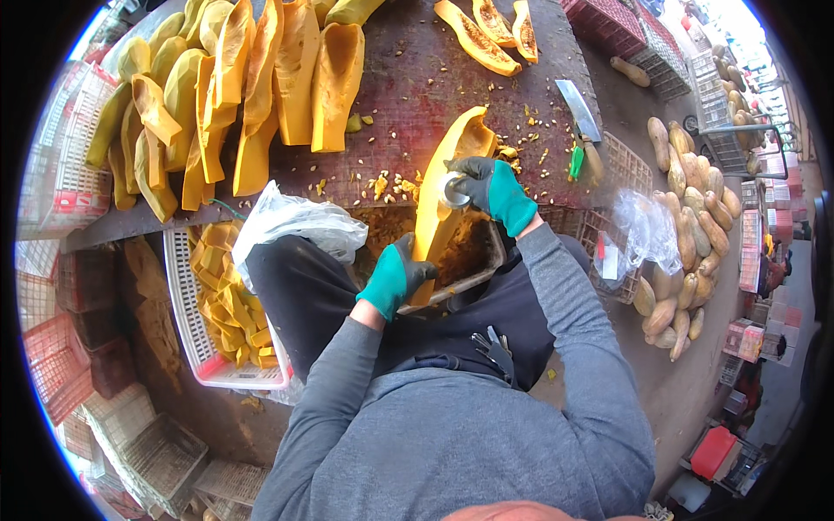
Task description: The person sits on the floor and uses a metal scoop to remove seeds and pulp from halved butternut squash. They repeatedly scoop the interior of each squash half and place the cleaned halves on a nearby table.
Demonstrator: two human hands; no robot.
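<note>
A long, peeled half of an orange squash [431, 195] slants over my lap, its hollowed wide end resting near the table edge. Around its narrow lower end my left hand [399, 273], in a green and dark grey glove, is closed. My right hand [498, 192], gloved alike, grips a round metal tool [456, 190] against the squash's side; the fingers hide part of the tool. Below the squash, a bin holds orange pulp [462, 254]. Seeds and pulp bits [384, 185] lie scattered on the dark red tabletop [404, 91] beside it.
Peeled squash pieces [280, 78] are stacked at far left; uncleaned halves [479, 39] lie at the back. A cleaver [578, 109] and a green-handled tool [576, 163] lie right. A white crate [189, 325] holds cut chunks. Whole squashes [690, 228] cover the floor at right.
</note>
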